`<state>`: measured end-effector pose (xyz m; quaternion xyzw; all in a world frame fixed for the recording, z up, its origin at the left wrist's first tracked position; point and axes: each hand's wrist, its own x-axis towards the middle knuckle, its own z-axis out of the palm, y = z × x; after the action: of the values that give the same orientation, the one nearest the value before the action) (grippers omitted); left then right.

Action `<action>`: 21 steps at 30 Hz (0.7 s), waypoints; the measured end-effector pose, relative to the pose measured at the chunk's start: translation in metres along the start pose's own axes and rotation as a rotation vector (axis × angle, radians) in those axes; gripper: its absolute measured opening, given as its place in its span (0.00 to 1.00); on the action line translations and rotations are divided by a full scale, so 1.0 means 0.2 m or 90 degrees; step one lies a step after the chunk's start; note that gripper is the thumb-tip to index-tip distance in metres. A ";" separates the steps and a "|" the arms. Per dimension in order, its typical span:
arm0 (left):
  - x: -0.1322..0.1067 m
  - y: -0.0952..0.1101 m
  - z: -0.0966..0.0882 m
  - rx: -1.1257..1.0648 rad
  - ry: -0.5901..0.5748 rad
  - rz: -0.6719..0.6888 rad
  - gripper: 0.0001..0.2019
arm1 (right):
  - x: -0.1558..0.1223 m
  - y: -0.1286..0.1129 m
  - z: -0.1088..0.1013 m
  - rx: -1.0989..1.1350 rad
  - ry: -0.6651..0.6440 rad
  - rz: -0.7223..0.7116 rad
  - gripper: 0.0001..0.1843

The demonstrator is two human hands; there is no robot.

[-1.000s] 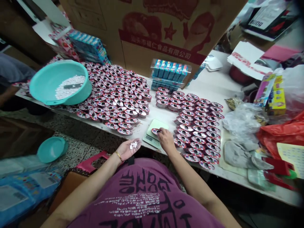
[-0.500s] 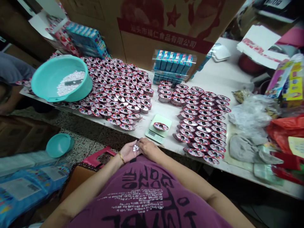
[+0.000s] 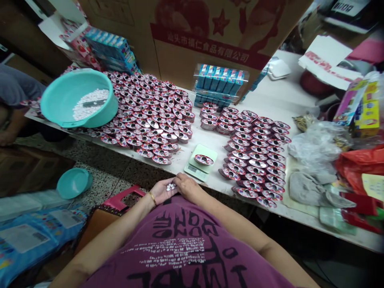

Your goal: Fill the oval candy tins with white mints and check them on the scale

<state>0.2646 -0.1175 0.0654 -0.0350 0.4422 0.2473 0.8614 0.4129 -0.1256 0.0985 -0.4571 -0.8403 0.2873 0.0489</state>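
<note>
My left hand [image 3: 162,192], with a gold bangle at the wrist, is cupped palm up in front of my body. Several small white candies [image 3: 171,187] lie in its palm. Pressed against that palm from the right is my right hand [image 3: 186,186], its fingers curled in at the candies; whether they pinch one is hidden. Just beyond the hands, a pale green digital scale [image 3: 196,173] rests at the table's front edge. One oval red-and-white packet [image 3: 203,160] with a dark hole in its top sits on the scale.
Rows of like packets [image 3: 258,155] stand right of the scale, and a larger mass [image 3: 144,116] fills the left. A turquoise basin [image 3: 48,106] holds white candies and a scoop. Blue boxes [image 3: 220,78] and a big carton [image 3: 186,52] stand behind. Another person's arm [image 3: 12,128] shows far left.
Both hands stay together at almost the same spot, with the white candies shifting slightly in my left palm. The packet remains on the scale. The view has moved very slightly.
</note>
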 end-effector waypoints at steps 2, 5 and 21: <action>0.00 0.00 0.00 -0.001 0.004 0.000 0.08 | 0.00 0.01 0.01 0.018 0.001 -0.018 0.07; 0.00 0.00 0.01 -0.005 0.008 -0.007 0.07 | 0.00 0.01 0.03 0.053 0.012 -0.019 0.07; 0.04 0.02 0.00 -0.029 -0.030 -0.014 0.12 | -0.09 0.59 -0.15 0.089 0.253 0.211 0.13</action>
<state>0.2656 -0.1104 0.0594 -0.0536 0.4155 0.2489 0.8732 0.5207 -0.0769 0.0653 -0.6315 -0.7059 0.2535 0.1966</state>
